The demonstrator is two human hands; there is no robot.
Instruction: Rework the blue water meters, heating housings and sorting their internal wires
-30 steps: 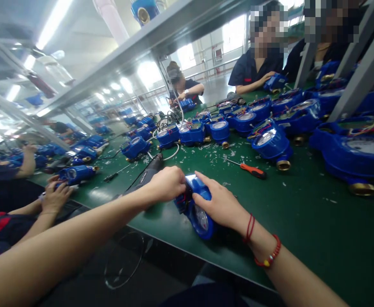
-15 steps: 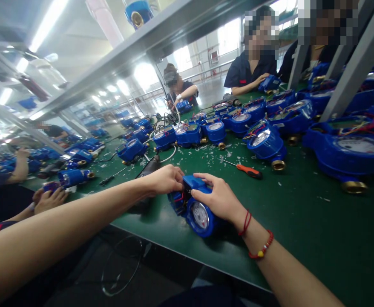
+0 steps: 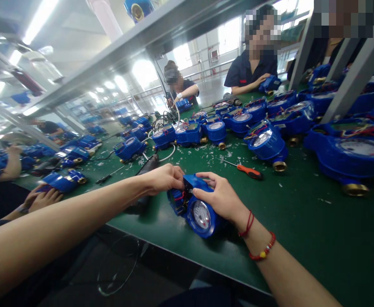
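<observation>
So this is a long green bench (image 3: 302, 238) in what's looking like a factory hall, with strip lights glaring overhead, bright windows at the far end and a grey metal shelf rail (image 3: 148, 34) running above the table. The mat is getting littered with little white scraps (image 3: 217, 154), and rows of blue water meters (image 3: 265, 143) with brass fittings are sitting all along the far side, some with coloured wires hanging out. An orange-handled screwdriver (image 3: 249, 171) is lying just past the hands, and a black power tool (image 3: 147, 168) is resting behind the left wrist. The blue meter (image 3: 199, 215) being worked on is sitting near the front edge of the bench, dial tipped toward the camera. The right hand (image 3: 222, 198) is curling over the meter's top, fingers wrapped on its blue lid, while the left hand (image 3: 164, 178) is closing loosely against the meter's left side where the red wires are showing. Other people in dark shirts are working around the table. The dial has print on it, but it's too small to read.
</observation>
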